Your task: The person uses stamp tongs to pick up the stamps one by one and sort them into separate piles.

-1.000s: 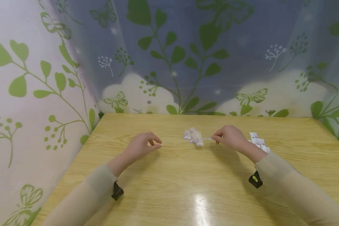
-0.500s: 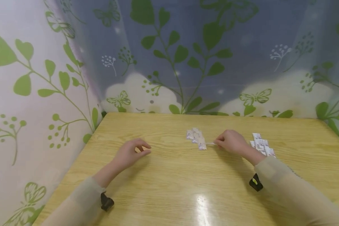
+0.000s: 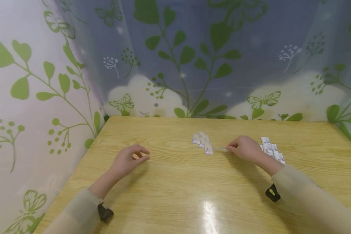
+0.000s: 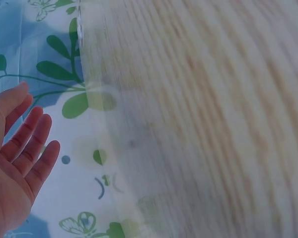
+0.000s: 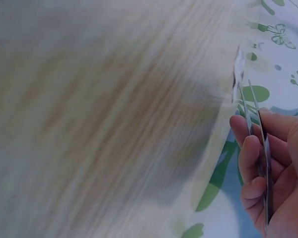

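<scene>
My right hand (image 3: 245, 149) holds a pair of metal tweezers (image 5: 263, 134) between thumb and fingers. Their two tips stand apart with nothing between them. Just left of the tips, in the head view, a group of small flat packets (image 3: 209, 149) lies overlapping on the table; the right wrist view shows these packets (image 5: 239, 67) edge-on beyond the tips. A second overlapping group of whitish packets (image 3: 269, 149) lies to the right, partly behind my right hand. My left hand (image 3: 129, 160) hovers over the left of the table, fingers loosely bent, holding nothing.
The wood-grain table (image 3: 169, 188) reaches back to a curtain (image 3: 163, 65) printed with green leaves and butterflies. A pale patterned curtain (image 3: 41, 130) also hangs along the left edge. Each wrist carries a small black device (image 3: 273, 193).
The front packet of the left group was laid down a little nearer me, and the tweezer tips have drawn off it to the right. My left hand has moved left and toward me.
</scene>
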Motion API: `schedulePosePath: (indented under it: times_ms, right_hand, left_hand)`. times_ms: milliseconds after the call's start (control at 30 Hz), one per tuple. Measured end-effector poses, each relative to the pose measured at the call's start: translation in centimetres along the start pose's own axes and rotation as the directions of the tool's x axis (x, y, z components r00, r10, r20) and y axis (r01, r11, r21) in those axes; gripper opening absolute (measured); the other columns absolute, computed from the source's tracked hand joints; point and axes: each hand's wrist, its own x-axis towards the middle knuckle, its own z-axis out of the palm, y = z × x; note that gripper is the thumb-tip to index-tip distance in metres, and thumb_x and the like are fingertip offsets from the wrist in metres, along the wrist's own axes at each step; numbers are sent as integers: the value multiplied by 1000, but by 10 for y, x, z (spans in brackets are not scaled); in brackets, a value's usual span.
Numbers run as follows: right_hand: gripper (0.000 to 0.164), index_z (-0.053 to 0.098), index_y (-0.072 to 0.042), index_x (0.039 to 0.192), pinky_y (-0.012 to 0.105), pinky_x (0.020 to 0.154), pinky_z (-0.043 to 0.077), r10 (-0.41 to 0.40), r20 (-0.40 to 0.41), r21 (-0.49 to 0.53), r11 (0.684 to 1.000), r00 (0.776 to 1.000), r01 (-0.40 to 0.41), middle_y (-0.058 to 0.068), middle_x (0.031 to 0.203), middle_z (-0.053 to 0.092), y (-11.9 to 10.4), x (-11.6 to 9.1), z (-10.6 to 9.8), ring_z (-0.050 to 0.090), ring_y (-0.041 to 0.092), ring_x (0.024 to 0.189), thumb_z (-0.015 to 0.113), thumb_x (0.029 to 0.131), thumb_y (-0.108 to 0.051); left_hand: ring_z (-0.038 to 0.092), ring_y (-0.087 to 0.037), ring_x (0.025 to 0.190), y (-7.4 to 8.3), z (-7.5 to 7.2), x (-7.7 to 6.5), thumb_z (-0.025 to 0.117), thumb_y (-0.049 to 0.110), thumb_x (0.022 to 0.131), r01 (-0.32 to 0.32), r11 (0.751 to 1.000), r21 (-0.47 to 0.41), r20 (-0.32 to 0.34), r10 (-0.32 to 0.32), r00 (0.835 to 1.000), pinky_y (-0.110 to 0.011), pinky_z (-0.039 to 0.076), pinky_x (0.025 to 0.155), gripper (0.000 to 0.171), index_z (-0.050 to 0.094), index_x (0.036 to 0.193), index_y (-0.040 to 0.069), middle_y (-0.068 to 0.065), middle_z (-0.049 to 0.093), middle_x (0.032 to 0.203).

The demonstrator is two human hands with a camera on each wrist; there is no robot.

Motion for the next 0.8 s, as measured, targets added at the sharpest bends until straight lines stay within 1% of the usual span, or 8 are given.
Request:
schedulePosePath:
  times_ms: [133,233,367,433,500,567,667,800]
  right_hand:
    - [22,75,-2,99,31,52,40,-43,-27,64,997,999,44,2,80,69,6,-21,-6,54,13,58,62,96,-19]
    - [21,72,1,104,31,54,45,-73,-18,96,993,997,74,4,84,70,10,-39,-9,58,14,63,62,95,-15]
    - [24,69,4,111,29,61,51,-112,-25,68,991,993,113,5,92,71,18,-64,-13,63,13,71,65,93,-12]
    - [26,68,6,111,29,62,52,-115,-44,49,992,992,117,5,92,71,23,-77,-14,64,13,73,67,91,-11]
    - [30,67,8,112,28,60,52,-80,-55,52,995,995,83,6,90,71,28,-90,-16,65,13,72,68,90,-13]
    - [32,67,9,111,27,57,51,-24,-64,56,998,998,28,7,89,71,34,-103,-17,65,13,70,70,90,-15]
    - [30,70,7,106,27,55,49,39,-99,30,999,994,-36,9,87,71,44,-118,-17,63,12,67,73,87,-17]
    - [22,74,1,96,27,56,48,66,-148,-2,998,987,-67,5,85,70,56,-133,-15,60,8,66,77,82,-15]
  left_hand:
    - [62,-13,80,1,0,-1,74,17,87,6,1000,-10,3,-6,1000,-26,53,63,14,74,99,10,2,69,100]
    - [62,-13,81,5,1,0,74,17,87,2,1000,-18,11,-2,1000,-26,53,64,14,74,99,10,2,68,100]
    - [62,-12,82,11,3,4,74,18,88,-12,1000,-23,22,12,1000,-26,53,65,14,74,99,10,3,67,100]
    - [62,-12,81,14,4,6,74,18,88,-20,999,-26,24,20,1000,-26,53,64,14,74,99,11,4,67,100]
    - [62,-11,81,16,5,7,74,17,87,-29,999,-32,26,30,999,-26,53,64,13,74,99,10,4,67,99]
    - [62,-11,80,18,6,8,74,17,87,-33,999,-42,29,34,999,-25,53,64,13,74,98,10,4,67,98]
    - [62,-11,80,19,6,8,74,17,87,-28,999,-46,32,30,999,-26,53,64,13,74,98,10,5,67,98]
    - [62,-11,81,18,5,7,74,18,87,-17,999,-42,35,19,999,-27,53,64,14,74,99,11,5,67,100]
